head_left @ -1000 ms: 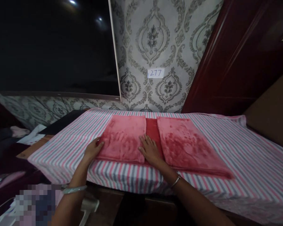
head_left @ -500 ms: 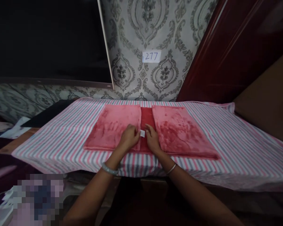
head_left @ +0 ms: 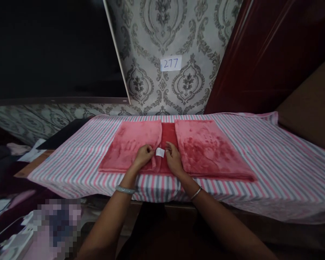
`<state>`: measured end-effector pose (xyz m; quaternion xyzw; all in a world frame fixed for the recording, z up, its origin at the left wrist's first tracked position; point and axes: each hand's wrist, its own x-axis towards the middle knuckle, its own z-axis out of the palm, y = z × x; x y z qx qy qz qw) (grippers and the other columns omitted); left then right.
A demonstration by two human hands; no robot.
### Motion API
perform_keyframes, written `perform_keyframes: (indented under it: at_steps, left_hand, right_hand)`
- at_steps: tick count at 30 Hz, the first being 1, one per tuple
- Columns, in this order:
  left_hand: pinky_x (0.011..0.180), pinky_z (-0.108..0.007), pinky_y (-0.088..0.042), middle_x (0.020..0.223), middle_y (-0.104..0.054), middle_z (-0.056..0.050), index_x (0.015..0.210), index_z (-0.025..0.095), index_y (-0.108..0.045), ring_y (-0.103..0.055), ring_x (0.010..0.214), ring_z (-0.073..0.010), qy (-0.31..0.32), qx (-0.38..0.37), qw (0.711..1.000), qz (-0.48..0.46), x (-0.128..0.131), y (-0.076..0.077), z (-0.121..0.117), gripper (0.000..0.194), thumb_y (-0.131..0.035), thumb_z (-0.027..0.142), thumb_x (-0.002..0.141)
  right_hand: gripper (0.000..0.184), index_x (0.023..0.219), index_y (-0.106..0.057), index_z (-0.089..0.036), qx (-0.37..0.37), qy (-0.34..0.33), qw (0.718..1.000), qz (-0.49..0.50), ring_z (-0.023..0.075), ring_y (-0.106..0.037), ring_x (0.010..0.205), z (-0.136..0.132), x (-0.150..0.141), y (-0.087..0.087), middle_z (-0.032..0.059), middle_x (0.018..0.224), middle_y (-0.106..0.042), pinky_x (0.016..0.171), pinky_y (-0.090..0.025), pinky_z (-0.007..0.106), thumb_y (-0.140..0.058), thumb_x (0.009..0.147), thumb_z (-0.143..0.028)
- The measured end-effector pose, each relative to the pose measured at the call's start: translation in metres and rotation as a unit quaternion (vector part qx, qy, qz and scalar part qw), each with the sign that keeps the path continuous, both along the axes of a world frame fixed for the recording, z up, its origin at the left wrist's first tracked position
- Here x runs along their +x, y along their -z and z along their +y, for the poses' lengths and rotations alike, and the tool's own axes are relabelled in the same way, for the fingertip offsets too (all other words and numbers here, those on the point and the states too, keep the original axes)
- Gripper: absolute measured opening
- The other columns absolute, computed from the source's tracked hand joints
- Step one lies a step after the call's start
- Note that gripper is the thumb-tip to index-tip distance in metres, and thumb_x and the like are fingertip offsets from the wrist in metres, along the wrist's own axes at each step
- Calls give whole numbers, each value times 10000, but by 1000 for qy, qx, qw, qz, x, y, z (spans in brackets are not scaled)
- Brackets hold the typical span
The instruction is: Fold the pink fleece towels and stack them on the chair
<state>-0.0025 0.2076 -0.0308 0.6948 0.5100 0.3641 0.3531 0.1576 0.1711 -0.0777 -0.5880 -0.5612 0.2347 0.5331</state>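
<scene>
A red plush blanket [head_left: 213,148] lies folded, its two sides turned inward with a darker red strip between them. My left hand [head_left: 144,156] pinches the inner edge of the left fold, drawing that edge up and leftward a little. A small white fabric tag [head_left: 160,152] sticks out at this edge, between my hands. My right hand [head_left: 173,157] is open beside the right fold, fingers loosely bent and apart, close to the tag, with nothing visible in it.
Under the blanket, a striped cloth [head_left: 260,151] covers the table. A dark screen [head_left: 54,50] stands at the back left, and a dark red wooden panel [head_left: 249,65] at the right. A white power strip [head_left: 18,234] lies at lower left. A paper marked 277 [head_left: 170,63] is on the wall.
My left hand has moved slightly left, pulling the left fold's inner edge with it, so more of the tag shows. My right hand stays nearly in place. The view has shifted slightly.
</scene>
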Motion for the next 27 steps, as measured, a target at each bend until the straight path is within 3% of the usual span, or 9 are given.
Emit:
perform_keyframes:
  at_steps: [7,13,15,19,23,25,27]
  left_hand:
    - [598,-231,-359,612,-461,65,668,208,-508,-426,596,-105,-1,-48,983,-176,-14,8,-1,218,-663,361,685]
    - [634,-248,-414,645,-547,45,667,200,-574,-501,640,-123,-13,-83,958,-275,-22,7,0,308,-782,413,590]
    - [616,-251,-427,638,-570,42,665,197,-589,-518,622,-125,-16,-97,950,-298,-25,7,-1,328,-809,419,566]
    - [594,-247,-448,640,-605,37,683,189,-613,-546,593,-121,-22,-113,935,-335,-25,9,-1,348,-852,403,548]
    - [616,-254,-489,653,-626,28,683,185,-640,-587,623,-132,-44,-100,923,-370,-24,10,-3,319,-864,373,557]
    - [697,-281,-532,714,-664,5,702,187,-664,-640,719,-163,-56,-86,921,-376,-28,11,-9,290,-852,378,592]
    - [868,-320,-550,918,-730,-40,802,192,-718,-682,945,-215,-54,-39,930,-363,-35,15,-16,287,-837,393,634]
  right_hand:
    - [440,1243,-696,-173,53,-36,994,-86,237,-592,1190,-5,-1,-4,124,1231,-674,1067,-467,380,-403,916,-201]
    - [636,1416,-586,-168,14,-34,983,-180,281,-579,1166,-1,-4,1,122,1289,-679,1076,-435,466,-511,788,-99]
    - [641,1398,-597,-165,13,-32,985,-169,280,-593,1132,2,-3,2,120,1268,-690,1061,-443,468,-537,764,-93]
    - [453,1211,-691,-180,13,-30,997,-66,250,-648,1020,10,1,-3,91,1118,-735,981,-502,427,-535,788,-136]
    - [354,1150,-683,-209,34,-95,994,52,204,-693,928,16,-7,-10,44,983,-749,878,-546,353,-531,831,-184]
    - [371,1202,-657,-215,43,-140,987,68,196,-701,982,16,-14,-9,51,1055,-753,904,-546,355,-519,859,-193]
    - [390,1225,-653,-209,36,-163,985,33,202,-687,1071,14,-21,-7,76,1156,-744,977,-525,387,-488,875,-160]
